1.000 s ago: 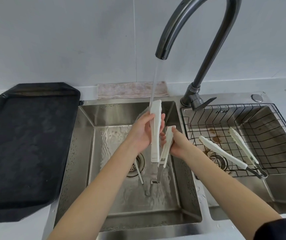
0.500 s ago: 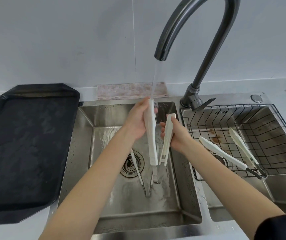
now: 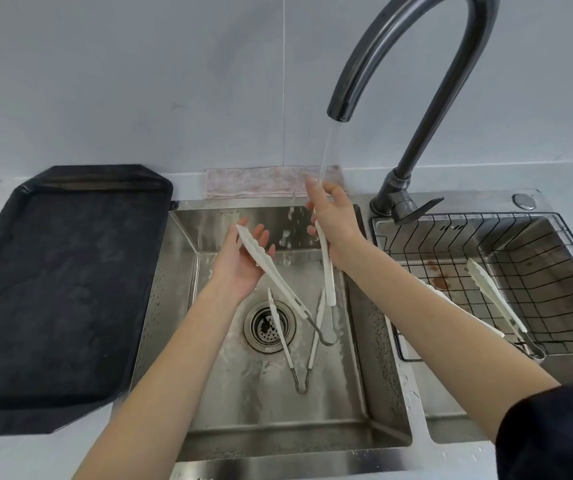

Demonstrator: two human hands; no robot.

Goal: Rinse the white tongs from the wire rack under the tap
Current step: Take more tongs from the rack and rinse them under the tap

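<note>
The rinsing step is under way. One pair of white plastic tongs with a grey metal hinge (image 3: 316, 299) is held over the left basin of the stainless steel double sink (image 3: 375, 393), its two arms spread wide into a V whose hinge hangs low above the basin floor. The left hand (image 3: 240, 268) lies palm up under one arm, its fingers (image 3: 261, 237) loosely spread and cradling that arm, not pinching it. The right hand (image 3: 335, 225) grips the top of the other arm, fingers curled round it, with the tip raised into the stream of water (image 3: 325, 157) falling from the dark curved tap (image 3: 410, 64). The water strikes the right hand and the arm's upper end and splashes off.

A second pair of white tongs (image 3: 299, 348) lies open on the basin floor just beside the round drain strainer (image 3: 269, 325). A third pair of white tongs (image 3: 496, 299) rests in the black wire rack (image 3: 486, 244) set in the right basin, partly hidden by the right forearm. A black tray (image 3: 56, 282) sits on the desk to the left.

Only one arm looks well wetted, so the next move probably calls for swinging the left-hand arm under the stream, and keeping a firm hold since wet plastic may slip.
</note>
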